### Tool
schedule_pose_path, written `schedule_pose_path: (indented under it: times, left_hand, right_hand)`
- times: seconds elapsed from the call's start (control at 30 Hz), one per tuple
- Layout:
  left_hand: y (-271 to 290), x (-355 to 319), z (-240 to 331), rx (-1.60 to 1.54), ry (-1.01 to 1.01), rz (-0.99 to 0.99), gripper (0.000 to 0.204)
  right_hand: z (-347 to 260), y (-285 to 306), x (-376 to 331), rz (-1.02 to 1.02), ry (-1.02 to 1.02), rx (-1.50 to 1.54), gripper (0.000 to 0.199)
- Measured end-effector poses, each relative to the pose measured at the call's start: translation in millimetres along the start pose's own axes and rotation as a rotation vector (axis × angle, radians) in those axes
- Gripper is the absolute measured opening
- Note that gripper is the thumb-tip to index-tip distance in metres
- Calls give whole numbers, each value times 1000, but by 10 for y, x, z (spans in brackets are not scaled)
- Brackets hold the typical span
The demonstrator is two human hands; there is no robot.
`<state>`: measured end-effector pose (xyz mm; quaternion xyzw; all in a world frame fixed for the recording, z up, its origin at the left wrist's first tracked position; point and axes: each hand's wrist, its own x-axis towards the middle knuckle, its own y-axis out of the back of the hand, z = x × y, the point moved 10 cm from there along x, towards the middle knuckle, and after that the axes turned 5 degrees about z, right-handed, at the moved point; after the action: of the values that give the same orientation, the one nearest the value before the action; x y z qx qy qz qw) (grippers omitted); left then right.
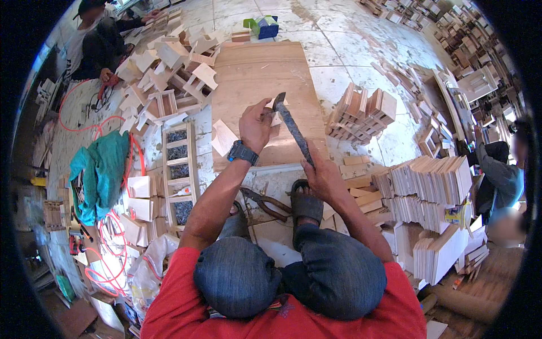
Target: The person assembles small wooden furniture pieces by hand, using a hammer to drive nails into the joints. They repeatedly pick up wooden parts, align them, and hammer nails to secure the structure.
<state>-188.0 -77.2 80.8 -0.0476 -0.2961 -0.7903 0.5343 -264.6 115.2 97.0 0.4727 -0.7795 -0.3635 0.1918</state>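
Observation:
My right hand [326,176] grips the lower end of a hammer [293,130], whose worn handle slants up to the left. The hammer's head is beside the fingertips of my left hand [256,125]. That hand has its fingers curled against a small pale wooden piece [275,131], partly hidden behind the hammer handle and the fingers. Both hands are over a large plywood board [262,68] on the floor. A flat, light wooden piece [224,137] lies on the board left of my left wrist. Pliers [265,203] rest on the floor between my feet.
Wooden parts [169,53] are heaped left of the board. To the right stand a stack of small wooden boxes [364,116] and stacked panels [423,181]. A slatted wooden frame [179,169], green sack [99,178] and red hose [104,254] lie left. People work at both sides.

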Motion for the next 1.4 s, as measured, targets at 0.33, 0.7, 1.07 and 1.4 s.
schedule_pose_path:
  times: [0.33,0.7,1.07,1.4]
  left_hand:
    - [45,-33,114,1,-93,-131,83]
    - [7,-73,39,-31,-61,-185,90]
    - [-118,118,37,437,-202,-436,84]
    - [1006,329,-2561,-298,822,44,52]
  right_hand:
    - [-70,105,8,140,107,40,61]
    - [133,-139,8,-42,-45,-85,55]
    - [318,-131,-44,117,-4,44,55]
    - [416,-349,-12,111,-3,148,59]
